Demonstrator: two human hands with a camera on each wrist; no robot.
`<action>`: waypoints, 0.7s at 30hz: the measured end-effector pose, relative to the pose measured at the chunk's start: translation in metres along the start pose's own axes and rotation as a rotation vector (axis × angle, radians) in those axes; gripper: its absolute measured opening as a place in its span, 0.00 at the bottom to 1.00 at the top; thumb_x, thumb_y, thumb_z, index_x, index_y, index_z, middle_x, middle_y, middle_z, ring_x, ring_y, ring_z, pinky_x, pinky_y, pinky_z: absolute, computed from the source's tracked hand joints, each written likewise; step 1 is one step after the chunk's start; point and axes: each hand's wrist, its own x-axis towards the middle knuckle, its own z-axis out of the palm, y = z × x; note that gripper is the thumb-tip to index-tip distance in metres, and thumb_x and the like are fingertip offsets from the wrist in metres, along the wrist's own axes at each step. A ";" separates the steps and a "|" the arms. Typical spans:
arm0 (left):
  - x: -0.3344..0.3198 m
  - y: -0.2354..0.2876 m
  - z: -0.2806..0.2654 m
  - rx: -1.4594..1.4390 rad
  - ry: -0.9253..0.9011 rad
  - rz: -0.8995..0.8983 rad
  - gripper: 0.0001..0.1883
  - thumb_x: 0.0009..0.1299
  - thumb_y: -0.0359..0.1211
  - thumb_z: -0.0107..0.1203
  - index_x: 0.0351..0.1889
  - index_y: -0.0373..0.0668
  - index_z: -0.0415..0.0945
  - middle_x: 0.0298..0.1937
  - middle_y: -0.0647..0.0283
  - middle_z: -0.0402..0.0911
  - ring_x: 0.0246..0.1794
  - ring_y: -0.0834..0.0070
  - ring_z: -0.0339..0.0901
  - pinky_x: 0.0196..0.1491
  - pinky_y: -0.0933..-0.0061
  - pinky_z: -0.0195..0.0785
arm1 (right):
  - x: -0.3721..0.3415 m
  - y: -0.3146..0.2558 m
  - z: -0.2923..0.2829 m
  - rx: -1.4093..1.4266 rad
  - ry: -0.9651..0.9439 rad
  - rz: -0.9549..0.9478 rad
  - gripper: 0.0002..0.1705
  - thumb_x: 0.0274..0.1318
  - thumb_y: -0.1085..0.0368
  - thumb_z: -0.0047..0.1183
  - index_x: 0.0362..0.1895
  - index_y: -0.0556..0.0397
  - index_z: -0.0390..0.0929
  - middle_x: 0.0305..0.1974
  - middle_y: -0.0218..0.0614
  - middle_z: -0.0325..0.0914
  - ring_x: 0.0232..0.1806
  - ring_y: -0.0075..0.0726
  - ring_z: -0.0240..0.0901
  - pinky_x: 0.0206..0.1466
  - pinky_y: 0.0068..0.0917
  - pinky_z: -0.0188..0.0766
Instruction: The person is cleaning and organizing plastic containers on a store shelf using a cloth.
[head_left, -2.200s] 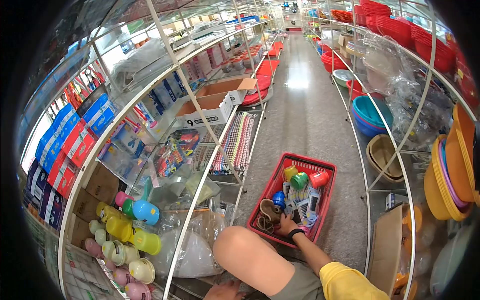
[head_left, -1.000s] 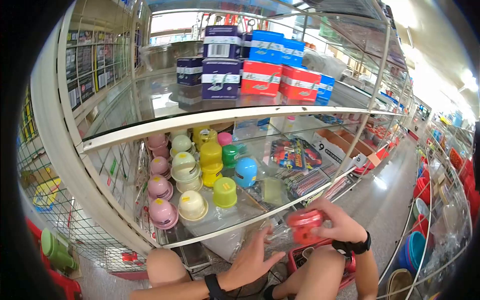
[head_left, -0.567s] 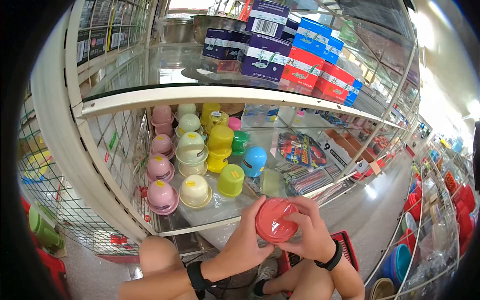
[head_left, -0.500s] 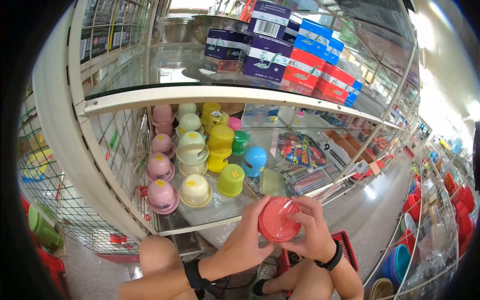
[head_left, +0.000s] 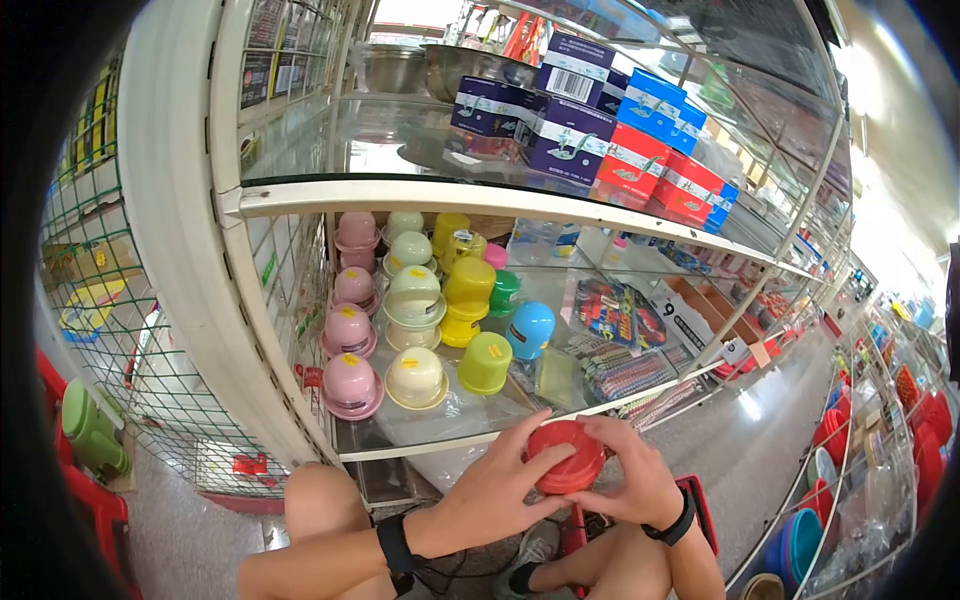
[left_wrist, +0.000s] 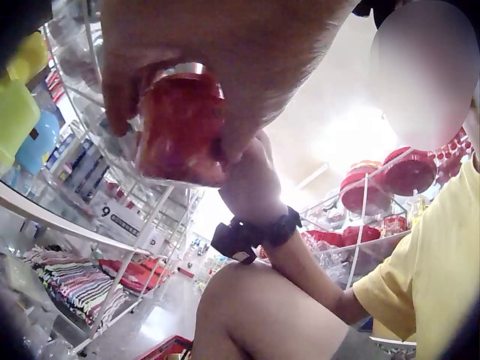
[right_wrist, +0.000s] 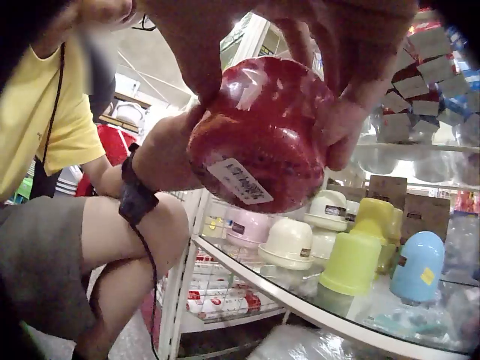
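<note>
Both hands hold a red, round plastic container (head_left: 590, 463) in front of the lower shelf in the head view. My left hand (head_left: 490, 495) grips its left side, with one finger lying across the top. On the other side, my right hand (head_left: 636, 476) holds it between fingers and thumb. The container (left_wrist: 184, 127) looks glossy and see-through in the left wrist view, partly covered by the hand. A white barcode sticker (right_wrist: 239, 181) shows on the container in the right wrist view.
Pink, cream and yellow dome-topped cups, a lime cup (head_left: 485, 363) and a blue cup (head_left: 530, 330) stand on the lower glass shelf. Boxes (head_left: 572, 138) are stacked above. The shelf's white front rail (head_left: 440, 447) runs just behind the hands. A red basket (head_left: 700, 510) sits by the legs.
The right hand has brought the red container up from the basket, and the left hand has joined it. The view has turned toward the shelf. A left finger now crosses the container's top.
</note>
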 end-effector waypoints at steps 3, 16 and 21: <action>-0.004 0.000 0.002 -0.031 -0.008 0.036 0.32 0.59 0.40 0.66 0.60 0.41 0.67 0.67 0.47 0.58 0.64 0.49 0.63 0.63 0.58 0.63 | 0.000 -0.003 -0.003 -0.005 -0.077 -0.057 0.37 0.40 0.56 0.70 0.54 0.54 0.69 0.54 0.44 0.72 0.50 0.51 0.75 0.47 0.37 0.77; -0.002 -0.010 -0.004 -0.419 -0.181 0.153 0.40 0.59 0.43 0.66 0.68 0.43 0.61 0.71 0.50 0.54 0.71 0.53 0.54 0.69 0.57 0.51 | -0.009 -0.002 -0.009 0.590 -0.155 0.278 0.37 0.53 0.51 0.58 0.58 0.65 0.65 0.54 0.48 0.72 0.55 0.40 0.72 0.58 0.34 0.70; 0.003 -0.008 -0.013 -0.441 -0.297 0.121 0.44 0.58 0.44 0.68 0.70 0.44 0.57 0.73 0.50 0.50 0.73 0.53 0.51 0.71 0.57 0.48 | -0.011 0.001 -0.003 0.780 -0.133 0.266 0.32 0.53 0.60 0.55 0.61 0.60 0.64 0.53 0.48 0.74 0.53 0.40 0.74 0.56 0.34 0.71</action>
